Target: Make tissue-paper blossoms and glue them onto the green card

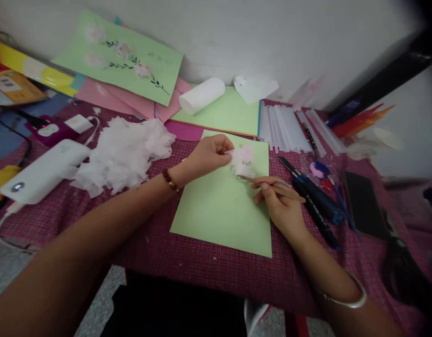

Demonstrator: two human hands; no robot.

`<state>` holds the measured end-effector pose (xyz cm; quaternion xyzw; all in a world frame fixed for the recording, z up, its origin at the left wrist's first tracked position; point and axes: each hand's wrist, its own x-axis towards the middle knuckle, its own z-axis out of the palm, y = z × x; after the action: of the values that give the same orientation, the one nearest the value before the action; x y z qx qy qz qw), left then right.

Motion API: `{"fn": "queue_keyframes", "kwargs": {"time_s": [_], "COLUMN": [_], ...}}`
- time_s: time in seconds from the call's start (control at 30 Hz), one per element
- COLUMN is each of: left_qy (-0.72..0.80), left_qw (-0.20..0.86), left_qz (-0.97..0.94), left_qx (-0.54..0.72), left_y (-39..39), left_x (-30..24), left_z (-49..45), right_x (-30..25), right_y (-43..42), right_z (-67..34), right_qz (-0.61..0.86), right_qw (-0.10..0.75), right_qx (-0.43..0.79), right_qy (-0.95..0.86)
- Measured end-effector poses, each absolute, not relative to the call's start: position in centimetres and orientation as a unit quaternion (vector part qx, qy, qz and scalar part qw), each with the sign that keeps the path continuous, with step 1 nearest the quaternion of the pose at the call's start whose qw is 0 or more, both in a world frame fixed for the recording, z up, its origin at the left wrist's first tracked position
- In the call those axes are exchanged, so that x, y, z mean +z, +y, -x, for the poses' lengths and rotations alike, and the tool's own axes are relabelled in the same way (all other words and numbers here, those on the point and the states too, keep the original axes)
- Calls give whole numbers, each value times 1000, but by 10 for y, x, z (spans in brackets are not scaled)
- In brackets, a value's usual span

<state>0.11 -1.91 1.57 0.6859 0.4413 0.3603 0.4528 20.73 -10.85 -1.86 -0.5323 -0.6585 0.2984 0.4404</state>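
Note:
A light green paper sheet point(223, 215) lies in front of me with a pale pink tissue flower point(246, 152) near its top. Just below that flower is a whitish tissue patch point(243, 171). At its left edge my left hand point(212, 152) is closed, thumb and fingers pinching a thin white tissue piece point(231, 152). My right hand point(284, 206) grips a flat wooden stick point(289, 192), its far end touching or just over the whitish patch. Left of the sheet spreads a heap of white tissue pieces point(123, 152).
Behind stand a green flower picture point(128, 58), a white paper roll point(202, 96) and translucent sticks point(282, 128). A black marker point(317, 220), a blue cutter point(316, 196) and a dark phone point(365, 203) lie right. A white power bank point(44, 171) sits left.

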Motion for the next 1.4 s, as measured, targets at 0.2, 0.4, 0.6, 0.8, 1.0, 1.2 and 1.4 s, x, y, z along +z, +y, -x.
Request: {"fn": "queue_keyframes", "kwargs": {"time_s": [0.2,0.4,0.6,0.8,1.0,1.2,1.4], "left_qy": [409,375,407,404,404,414,440], "left_qw": [512,423,383,372,376,389,376], "left_qz": [-709,-805,-805,-809,-806,-786,-761], "left_qx": [260,179,201,209,214,245,293], "left_y": [-14,-11,-11,-11,-13,-12,-9], "left_x": [2,-4,-10,-9,-7,-11,-14], "left_z": [5,0,-10,-11,-13,-15,-15], "right_x": [-19,-22,-19,-13,-17,-14,-16], "right_y": [-108,-106,-112,-119,-117,-117,-120], "right_z": [-208,-211,-211,-207,-204,-202,-202], "right_qz": [534,540,523,504,506,482,470], "right_qw": [458,461,524,491,410,354,253], "right_qx": [305,303,317,300,236,165,87], "right_qy": [-642,-635,-592,-644,-721,-785,-841]}}
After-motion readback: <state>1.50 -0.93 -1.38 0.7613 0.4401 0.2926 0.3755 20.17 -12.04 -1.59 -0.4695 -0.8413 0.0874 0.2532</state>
